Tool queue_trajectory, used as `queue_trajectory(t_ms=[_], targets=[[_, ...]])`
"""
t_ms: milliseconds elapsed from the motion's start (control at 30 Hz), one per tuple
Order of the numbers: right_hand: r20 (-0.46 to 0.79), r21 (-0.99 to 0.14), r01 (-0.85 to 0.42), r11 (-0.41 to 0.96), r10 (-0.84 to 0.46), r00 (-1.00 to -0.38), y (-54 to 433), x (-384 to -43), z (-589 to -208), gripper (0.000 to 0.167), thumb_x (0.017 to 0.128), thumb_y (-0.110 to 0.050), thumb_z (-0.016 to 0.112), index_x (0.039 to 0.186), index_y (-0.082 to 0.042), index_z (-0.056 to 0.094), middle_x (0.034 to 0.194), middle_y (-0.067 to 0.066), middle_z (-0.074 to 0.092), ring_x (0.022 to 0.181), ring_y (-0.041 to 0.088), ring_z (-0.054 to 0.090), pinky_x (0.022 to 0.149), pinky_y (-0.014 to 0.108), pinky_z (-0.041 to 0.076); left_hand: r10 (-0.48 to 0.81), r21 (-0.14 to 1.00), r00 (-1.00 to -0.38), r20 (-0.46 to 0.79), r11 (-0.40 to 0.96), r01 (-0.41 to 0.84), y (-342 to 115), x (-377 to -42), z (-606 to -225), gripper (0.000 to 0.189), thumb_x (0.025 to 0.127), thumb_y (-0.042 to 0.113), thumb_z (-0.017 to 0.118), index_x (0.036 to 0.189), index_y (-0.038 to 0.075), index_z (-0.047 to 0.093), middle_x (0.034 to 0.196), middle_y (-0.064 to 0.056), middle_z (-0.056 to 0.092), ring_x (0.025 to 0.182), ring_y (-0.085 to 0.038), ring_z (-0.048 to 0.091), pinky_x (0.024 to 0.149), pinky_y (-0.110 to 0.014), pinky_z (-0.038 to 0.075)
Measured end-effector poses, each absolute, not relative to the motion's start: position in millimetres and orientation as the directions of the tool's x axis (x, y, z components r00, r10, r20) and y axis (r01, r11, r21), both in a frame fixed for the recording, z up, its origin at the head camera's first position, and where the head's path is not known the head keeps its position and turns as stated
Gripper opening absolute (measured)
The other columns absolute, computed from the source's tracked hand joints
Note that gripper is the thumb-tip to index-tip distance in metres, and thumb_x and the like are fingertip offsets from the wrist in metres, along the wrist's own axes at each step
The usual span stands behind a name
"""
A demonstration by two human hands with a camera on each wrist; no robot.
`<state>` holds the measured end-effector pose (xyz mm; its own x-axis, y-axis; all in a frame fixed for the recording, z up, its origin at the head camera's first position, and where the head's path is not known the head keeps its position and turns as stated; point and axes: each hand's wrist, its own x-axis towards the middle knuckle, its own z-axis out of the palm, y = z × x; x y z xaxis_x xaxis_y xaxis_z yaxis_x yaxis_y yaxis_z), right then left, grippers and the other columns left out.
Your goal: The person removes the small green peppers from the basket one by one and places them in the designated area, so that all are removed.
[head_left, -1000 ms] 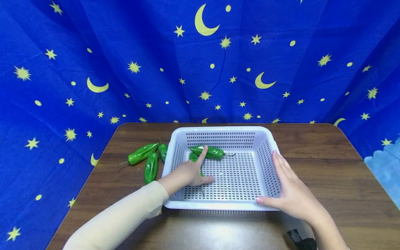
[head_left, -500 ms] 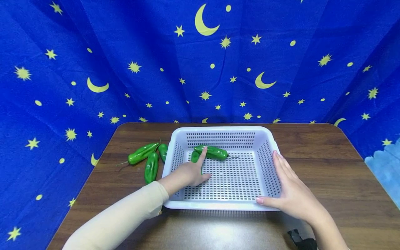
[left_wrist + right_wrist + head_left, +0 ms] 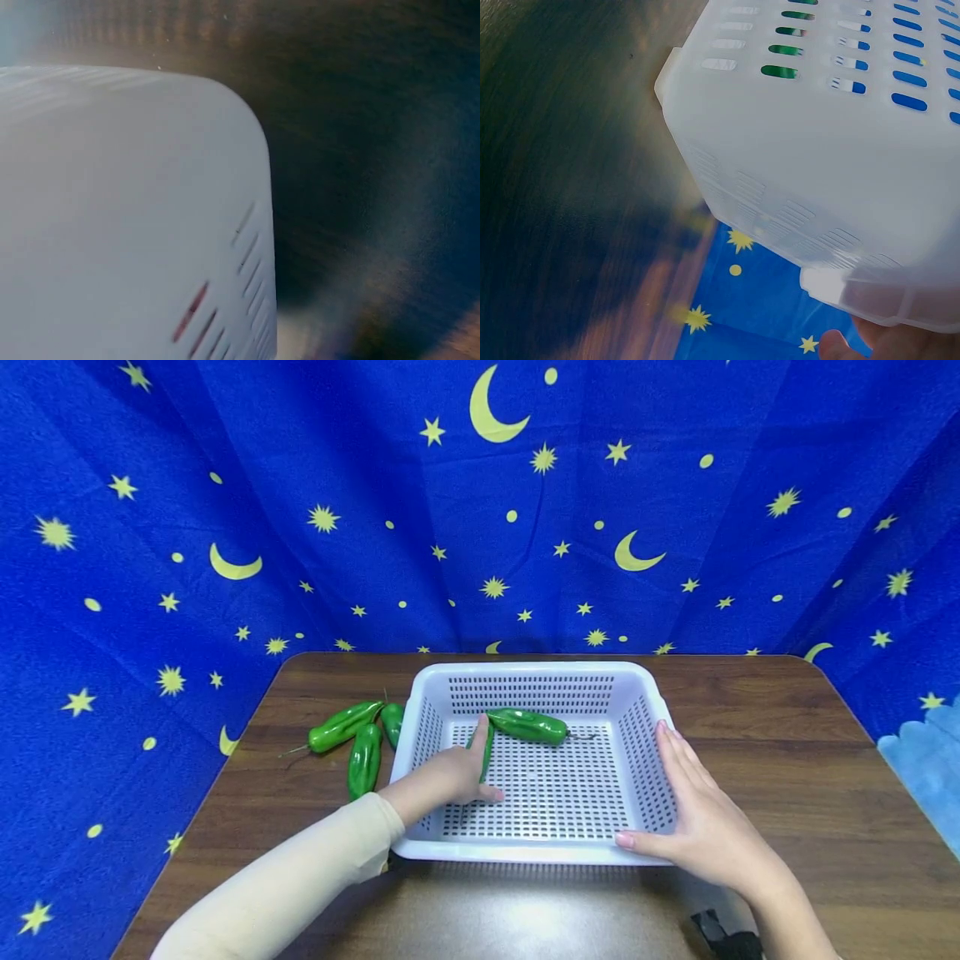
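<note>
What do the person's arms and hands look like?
The left arm wears a long, plain cream sleeve that ends near the wrist. The left hand and right hand wear no gloves. The right forearm looks mostly bare where it shows, with a black thing, maybe a strap, beside it.

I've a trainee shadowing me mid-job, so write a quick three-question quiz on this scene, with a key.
1. How many peppers are visible on the table outside the basket?
2. True or false: the right hand is touching the basket.
3. Where is the left hand?
A) Flat on the table
B) Inside the basket
C) Beside the right hand

Key: 1. Three. 2. True. 3. B.
</note>
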<state>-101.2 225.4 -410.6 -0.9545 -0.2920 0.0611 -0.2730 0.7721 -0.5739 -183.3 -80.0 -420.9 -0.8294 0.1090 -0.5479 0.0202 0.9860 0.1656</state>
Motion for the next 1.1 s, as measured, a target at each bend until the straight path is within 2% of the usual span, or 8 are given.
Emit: queue_trajectory(t_ms=[333, 567, 800, 1100], targets=[[0.053, -0.578, -0.268, 0.771, -0.293, -0.955, 224, -102, -409, 0.134, 0.070, -0.060, 0.083, 0.160, -0.018, -0.007, 0.168, 0.011, -0.003, 0.155, 0.033, 0.000, 0.115, 0.071, 0.015, 0.099, 0.146, -0.832, -0.546, 0.989, 0.022, -80, -184, -421, 0.122, 0.080, 0.060, 0.070, 0.159, 0.023, -0.015, 0.077, -0.014, 0.063, 0.068, -0.023, 0.062, 0.077, -0.039, 0.055], [0.053, -0.575, -0.267, 0.774, -0.290, -0.955, 225, -102, -410, 0.134, 0.070, -0.061, 0.083, 0.160, -0.017, -0.007, 0.168, 0.012, -0.003, 0.155, 0.033, 0.000, 0.116, 0.070, 0.015, 0.127, 0.168, -0.843, -0.522, 0.985, 0.045, -82, -184, -419, 0.111, 0.088, 0.055, 0.065, 0.159, 0.025, -0.015, 0.078, -0.014, 0.063, 0.065, -0.021, 0.061, 0.072, -0.037, 0.054], [0.050, -0.578, -0.264, 0.772, -0.290, -0.956, 224, -101, -409, 0.134, 0.070, -0.061, 0.082, 0.160, -0.018, -0.007, 0.168, 0.011, -0.003, 0.155, 0.034, 0.000, 0.115, 0.071, 0.016, 0.155, 0.244, -0.863, -0.481, 0.969, 0.038, -87, -180, -415, 0.102, 0.094, 0.055, 0.057, 0.157, 0.031, -0.019, 0.070, -0.012, 0.061, 0.059, -0.022, 0.061, 0.061, -0.035, 0.052], [0.050, -0.576, -0.265, 0.773, -0.290, -0.956, 225, -101, -410, 0.134, 0.070, -0.061, 0.082, 0.160, -0.018, -0.008, 0.168, 0.012, -0.004, 0.156, 0.033, -0.001, 0.116, 0.069, 0.014, 0.177, 0.304, -0.889, -0.422, 0.952, 0.045, -94, -177, -400, 0.092, 0.100, 0.053, 0.048, 0.157, 0.028, -0.019, 0.066, -0.007, 0.061, 0.052, -0.018, 0.055, 0.050, -0.030, 0.045]])
